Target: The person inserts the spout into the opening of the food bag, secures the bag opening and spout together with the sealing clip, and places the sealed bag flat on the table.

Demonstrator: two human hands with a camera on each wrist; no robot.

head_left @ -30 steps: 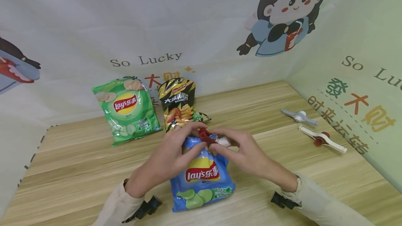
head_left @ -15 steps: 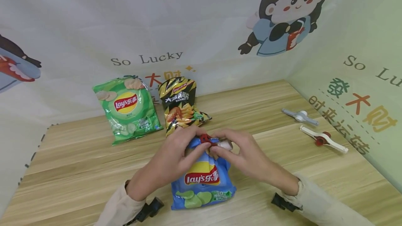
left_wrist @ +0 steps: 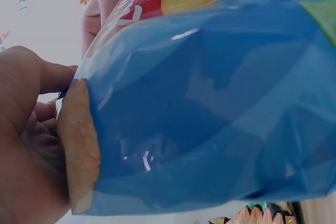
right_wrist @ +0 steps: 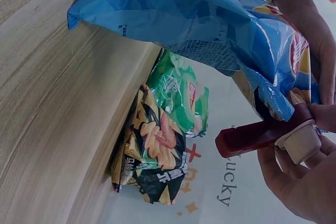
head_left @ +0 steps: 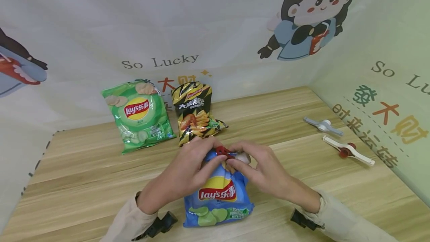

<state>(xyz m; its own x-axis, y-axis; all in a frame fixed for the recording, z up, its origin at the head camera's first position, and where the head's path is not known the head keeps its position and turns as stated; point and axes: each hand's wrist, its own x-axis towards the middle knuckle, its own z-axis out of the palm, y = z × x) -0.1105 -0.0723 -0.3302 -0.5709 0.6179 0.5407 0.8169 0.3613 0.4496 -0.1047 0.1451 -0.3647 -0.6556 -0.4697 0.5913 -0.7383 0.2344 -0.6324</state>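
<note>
At the mouth of a blue foil Lay's bag [head_left: 217, 192]: noted long red plastic clip [right_wrist: 257, 137] with white cap [right_wrist: 300, 144]; pinched by left hand [head_left: 188, 169] and, at cap end, right hand [head_left: 268, 169]; jutting lengthwise past bag's edge.

Three chip bags [head_left: 220, 206], three clips [right_wrist: 249, 137], one wooden table [head_left: 84, 182]

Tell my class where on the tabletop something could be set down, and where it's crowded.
Bare tabletop lies in front of the green bag, left of the left hand. Another free patch lies between the black bag and the grey clip. It's crowded at the top of the blue bag, where left hand, right hand and red clip meet.
</note>
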